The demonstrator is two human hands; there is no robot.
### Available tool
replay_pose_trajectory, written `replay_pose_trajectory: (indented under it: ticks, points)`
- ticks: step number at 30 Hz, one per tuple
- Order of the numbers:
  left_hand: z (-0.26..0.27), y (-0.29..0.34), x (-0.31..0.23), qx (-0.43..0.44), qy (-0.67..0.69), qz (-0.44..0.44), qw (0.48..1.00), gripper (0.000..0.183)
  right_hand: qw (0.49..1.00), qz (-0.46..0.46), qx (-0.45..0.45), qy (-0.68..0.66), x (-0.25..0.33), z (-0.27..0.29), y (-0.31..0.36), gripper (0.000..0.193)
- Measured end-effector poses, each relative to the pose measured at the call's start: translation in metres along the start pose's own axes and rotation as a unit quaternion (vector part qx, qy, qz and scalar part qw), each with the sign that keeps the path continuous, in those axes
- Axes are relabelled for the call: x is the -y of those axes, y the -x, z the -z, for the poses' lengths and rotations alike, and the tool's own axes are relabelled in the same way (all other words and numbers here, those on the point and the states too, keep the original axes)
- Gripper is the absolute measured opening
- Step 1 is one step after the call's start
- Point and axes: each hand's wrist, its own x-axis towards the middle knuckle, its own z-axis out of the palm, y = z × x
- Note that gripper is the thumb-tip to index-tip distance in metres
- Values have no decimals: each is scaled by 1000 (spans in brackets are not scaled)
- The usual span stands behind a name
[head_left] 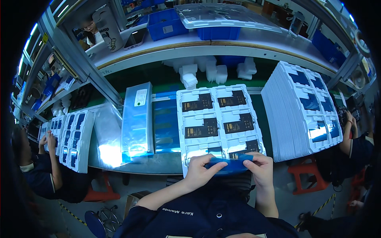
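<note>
Between my two hands a piece of blue translucent film is stretched at the near edge of the bench. My left hand pinches its left end between thumb and fingers. The right end is pinched the same way by my right hand. Just beyond them lies a white moulded tray whose compartments hold L-shaped black batteries. The nearest row of batteries is partly hidden by my hands and the film. Left of the tray are sheets of blue film lying flat.
A pile of clear plastic sleeves lies further left. On the right rises a tall stack of white trays. White foam blocks sit under the shelf, which carries blue bins. Co-workers sit at both sides, near red stools.
</note>
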Motion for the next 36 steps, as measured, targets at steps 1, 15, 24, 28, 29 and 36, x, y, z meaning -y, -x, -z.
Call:
replay_pose_trajectory:
  ticks: [1,15,24,28,29,36]
  points:
    - [-1,0,3,-8,-27,-20,999,29,1000,15,-13,10,1,1,0,12]
    - [-5,-7,-2,88,-233,-199,948,45,996,68,-45,42,24,39,-19,11]
    - [-6,-10,-3,225,-277,-247,901,18,995,-42,-44,84,4,63,-23,24]
    - [-7,-13,-3,248,-302,-223,893,18,993,-40,-49,99,-2,59,-26,27]
    - [-7,-14,-2,248,-301,-222,893,18,992,-37,-52,106,-2,58,-27,27]
    - [-6,-15,0,261,-301,-216,892,18,989,-37,-48,138,-7,50,-28,23]
